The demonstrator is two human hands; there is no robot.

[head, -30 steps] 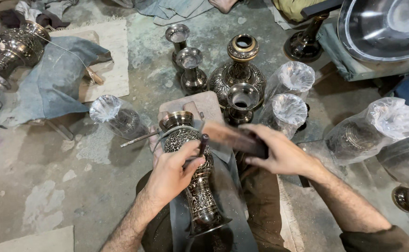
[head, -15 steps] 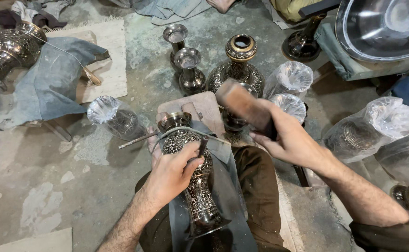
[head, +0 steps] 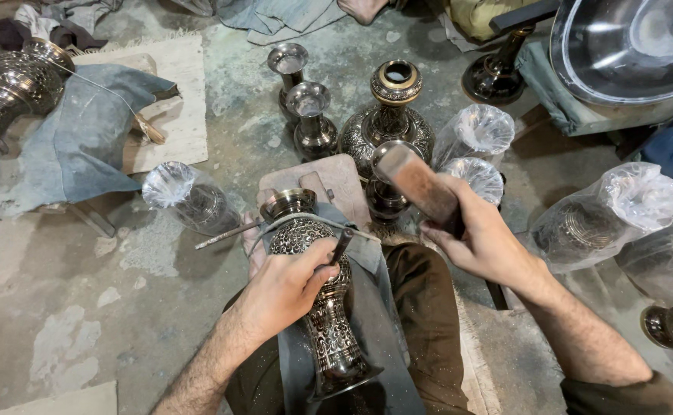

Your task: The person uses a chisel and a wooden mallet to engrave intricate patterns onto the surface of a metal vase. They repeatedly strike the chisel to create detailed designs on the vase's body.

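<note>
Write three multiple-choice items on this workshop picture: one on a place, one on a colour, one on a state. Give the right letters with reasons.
1. Where does the engraved vase lie?
A. across the person's lap
B. upright on the floor
C. on a shelf

2. What colour is the cloth spread on the floor at left?
A. red
B. grey-blue
C. yellow

3. How is the mallet held?
A. lying on the floor
B. resting on the vase
C. raised in the right hand

Answers: 1 A, the vase lies lengthwise on the lap under the left hand, which holds a thin chisel. 2 B, the cloth is grey-blue. 3 C, the mallet head is up, clear of the chisel.
</note>
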